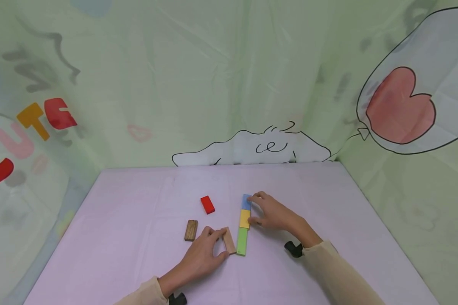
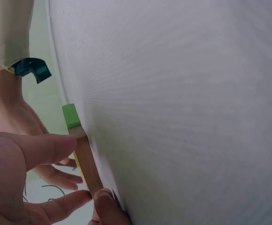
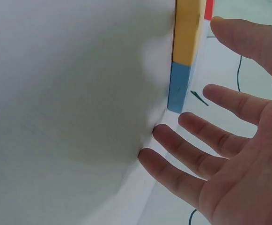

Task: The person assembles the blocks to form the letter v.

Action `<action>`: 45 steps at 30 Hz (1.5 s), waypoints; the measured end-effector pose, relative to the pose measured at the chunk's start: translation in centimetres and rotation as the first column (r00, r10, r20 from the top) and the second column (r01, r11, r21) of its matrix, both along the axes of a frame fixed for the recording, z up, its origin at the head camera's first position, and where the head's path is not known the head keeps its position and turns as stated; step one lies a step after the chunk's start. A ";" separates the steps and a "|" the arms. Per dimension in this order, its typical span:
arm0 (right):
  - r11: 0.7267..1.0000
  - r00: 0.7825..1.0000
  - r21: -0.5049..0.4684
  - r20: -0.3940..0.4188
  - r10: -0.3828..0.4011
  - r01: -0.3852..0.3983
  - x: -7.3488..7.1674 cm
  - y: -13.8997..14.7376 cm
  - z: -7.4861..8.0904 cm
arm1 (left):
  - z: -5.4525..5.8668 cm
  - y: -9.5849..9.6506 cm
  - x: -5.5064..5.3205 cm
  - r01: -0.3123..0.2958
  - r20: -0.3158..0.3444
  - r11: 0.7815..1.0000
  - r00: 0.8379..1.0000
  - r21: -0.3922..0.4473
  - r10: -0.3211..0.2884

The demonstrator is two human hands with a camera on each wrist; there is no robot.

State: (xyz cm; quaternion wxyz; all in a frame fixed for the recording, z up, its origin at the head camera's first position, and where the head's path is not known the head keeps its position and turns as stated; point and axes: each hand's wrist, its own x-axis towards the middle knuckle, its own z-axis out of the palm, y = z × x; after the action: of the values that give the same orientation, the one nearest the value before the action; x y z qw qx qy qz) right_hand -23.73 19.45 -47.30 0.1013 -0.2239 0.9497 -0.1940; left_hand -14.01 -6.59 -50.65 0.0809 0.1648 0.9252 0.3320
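Observation:
A blue block, a yellow block and a green block lie end to end in a row on the table. Left of the green one, slightly slanted, is a plain wooden block, its lower end close to the green block. My left hand pinches this wooden block by its two ends, thumb at the near end, as the left wrist view also shows. Beside the blue and yellow blocks is my right hand. Its fingers are spread in the right wrist view, with nothing gripped.
A dark brown wooden block lies left of my left hand. Farther back is a red block. A pale cloth covers the table, and a printed curtain hangs behind it and on both sides.

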 end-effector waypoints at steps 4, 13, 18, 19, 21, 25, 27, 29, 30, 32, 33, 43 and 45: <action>1.000 1.000 -0.002 0.000 0.020 -0.020 0.9 -0.2 -0.3 | 0.0 0.0 0.0 0.001 0.007 1.000 1.000 -0.003 -0.001; 0.999 1.000 0.031 -0.012 0.017 -0.016 2.9 -0.7 -0.8 | 0.0 0.0 0.0 0.000 0.008 1.000 1.000 -0.010 0.000; 0.999 1.000 0.049 -0.008 0.011 -0.010 3.8 -0.9 -1.0 | -0.1 0.0 -0.1 -0.006 0.016 1.000 1.000 -0.021 0.006; 0.998 1.000 0.053 -0.010 0.014 -0.014 4.0 -0.9 -1.1 | -0.1 0.0 -0.1 -0.006 0.016 1.000 1.000 -0.023 0.007; 0.998 1.000 0.057 -0.019 0.024 -0.023 4.3 -1.0 -1.1 | -0.1 0.0 -0.1 -0.004 0.012 1.000 1.000 -0.021 0.004; 0.998 0.998 0.047 -0.044 0.038 -0.036 4.8 -1.0 -1.1 | -0.2 0.1 -0.1 -0.003 0.007 1.000 1.000 -0.025 0.003; 0.999 0.998 0.036 -0.050 0.041 -0.039 4.9 -1.0 -1.1 | -0.2 0.1 -0.1 -0.005 0.004 1.000 1.000 -0.027 0.005; 0.999 0.998 0.030 -0.051 0.041 -0.040 5.0 -1.0 -1.2 | -0.1 0.2 0.0 -0.009 0.009 1.000 1.000 -0.028 0.009; 0.999 0.997 0.025 -0.055 0.045 -0.044 5.0 -1.0 -1.2 | -0.1 0.2 0.0 -0.009 0.008 1.000 1.000 -0.028 0.009; 0.998 0.996 0.018 -0.066 0.053 -0.052 5.1 -1.0 -1.3 | -0.1 0.2 0.1 -0.004 -0.002 1.000 1.000 -0.029 0.004; 0.998 0.996 0.016 -0.071 0.054 -0.053 5.1 -1.0 -1.4 | 0.0 0.2 0.1 -0.001 -0.008 1.000 1.000 -0.030 0.001; 0.998 0.995 0.030 -0.092 0.049 -0.047 5.0 -1.0 -1.7 | 0.3 0.3 0.2 0.013 -0.034 0.999 0.999 -0.030 -0.014; 0.998 0.995 0.041 -0.091 0.043 -0.039 5.1 -1.0 -1.6 | 0.3 0.2 0.3 0.014 -0.035 0.999 0.999 -0.030 -0.015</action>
State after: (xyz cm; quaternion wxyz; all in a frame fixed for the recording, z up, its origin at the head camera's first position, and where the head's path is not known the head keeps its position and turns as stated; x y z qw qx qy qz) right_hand -18.67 18.43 -48.93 0.0659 -0.2500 0.9522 -0.1625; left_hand -13.75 -6.35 -50.34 0.0693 0.1762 0.9301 0.3147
